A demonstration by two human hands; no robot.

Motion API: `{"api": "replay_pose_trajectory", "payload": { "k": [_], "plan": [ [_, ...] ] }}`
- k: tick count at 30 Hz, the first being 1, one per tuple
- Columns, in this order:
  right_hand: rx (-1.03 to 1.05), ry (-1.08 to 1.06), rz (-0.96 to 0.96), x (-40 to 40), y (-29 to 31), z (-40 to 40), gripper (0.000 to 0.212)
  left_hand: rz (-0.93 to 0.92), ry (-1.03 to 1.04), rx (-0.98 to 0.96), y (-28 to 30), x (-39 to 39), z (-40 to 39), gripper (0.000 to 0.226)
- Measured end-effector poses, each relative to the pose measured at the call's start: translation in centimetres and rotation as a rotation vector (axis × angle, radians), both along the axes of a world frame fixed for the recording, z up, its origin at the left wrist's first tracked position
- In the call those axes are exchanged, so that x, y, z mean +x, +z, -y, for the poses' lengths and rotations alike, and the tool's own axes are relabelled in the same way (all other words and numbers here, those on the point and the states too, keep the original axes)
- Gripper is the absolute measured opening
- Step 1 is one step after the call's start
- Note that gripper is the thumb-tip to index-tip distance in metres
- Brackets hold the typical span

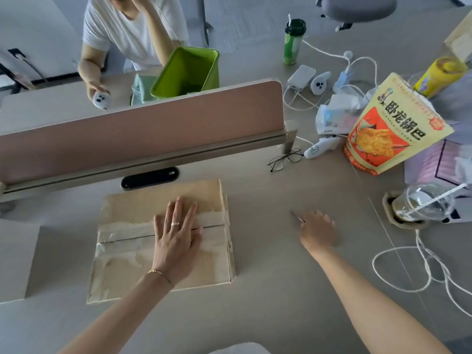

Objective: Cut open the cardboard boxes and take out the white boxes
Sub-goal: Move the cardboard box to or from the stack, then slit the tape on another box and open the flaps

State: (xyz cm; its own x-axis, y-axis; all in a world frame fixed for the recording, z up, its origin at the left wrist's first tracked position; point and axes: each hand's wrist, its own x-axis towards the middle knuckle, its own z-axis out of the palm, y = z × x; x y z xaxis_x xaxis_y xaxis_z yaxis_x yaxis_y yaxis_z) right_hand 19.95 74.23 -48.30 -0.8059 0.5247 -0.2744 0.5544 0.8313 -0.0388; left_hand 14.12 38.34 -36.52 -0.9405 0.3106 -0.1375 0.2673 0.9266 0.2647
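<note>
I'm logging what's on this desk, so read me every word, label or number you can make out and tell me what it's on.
"卧龙锅巴": large black characters on the yellow and orange snack bag.
Smaller print on the same bag: too small to read.
Mark on the white controller by the glasses: too blurred to read.
Labels on the green drink cup and the yellow can: unreadable.
Cardboard box: no text visible.

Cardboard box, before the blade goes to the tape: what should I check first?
1. Cardboard box flat on the desk: ok.
2. Left hand pressing it flat: ok.
3. Left hand clear of the taped seam: not ok, it lies across it.
4. Blade in the right hand: ok, though the grip is blurred.
5. Seam already cut: cannot tell.
</note>
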Motion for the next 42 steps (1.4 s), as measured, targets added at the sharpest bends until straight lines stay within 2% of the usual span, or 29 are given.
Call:
{"api": "replay_pose_trajectory", "payload": {
  "k": [3, 8, 11, 15, 20, 24, 27, 33, 36, 42],
  "plan": [
    [-0.144, -0.006, -0.004, -0.6, 0.3, 0.5, 0.019, 0.012, -0.011, 0.002, 0.1, -0.1, -0.1, 0.067],
    [-0.911, -0.329, -0.230, -1.4, 3.8, 3.6, 0.020, -0.039, 0.028, 0.119, 1.0, -1.0, -1.0, 0.055],
    [-1.258, -0.446, -0.343, -0.9, 7.6, 5.4, 0.012, -0.072, -0.019, 0.160, 1.2, -2.6, -2.0, 0.052],
    [-1.494, -0.545, -0.352, 0.0, 11.3, 7.1, 0.025, -0.003, -0.070, 0.209, 1.4, -5.4, -3.8, 0.055],
    [-1.487, -0.391, -0.289, 0.8, 13.3, 7.9, 0.026, 0.030, -0.115, 0.163, 1.6, -8.1, -6.3, 0.058],
    [-1.317, -0.219, -0.264, 0.8, 14.1, 8.9, 0.026, 0.155, -0.122, 0.051, 1.6, -10.2, -7.7, 0.062],
    [-1.182, -0.116, -0.250, 0.4, 14.0, 9.8, 0.022, 0.249, -0.142, -0.017, 1.7, -11.1, -8.0, 0.073],
    [-1.013, 0.007, -0.235, -1.2, 13.8, 11.2, 0.024, 0.336, -0.098, 0.136, 1.9, -11.9, -8.0, 0.080],
    [-0.990, 0.047, -0.249, -1.8, 13.6, 11.5, 0.026, 0.333, -0.060, 0.217, 1.9, -11.7, -8.1, 0.075],
    [-0.925, 0.116, -0.258, -2.6, 13.2, 11.7, 0.034, 0.325, -0.014, 0.267, 1.9, -11.5, -8.3, 0.078]
  ]
}}
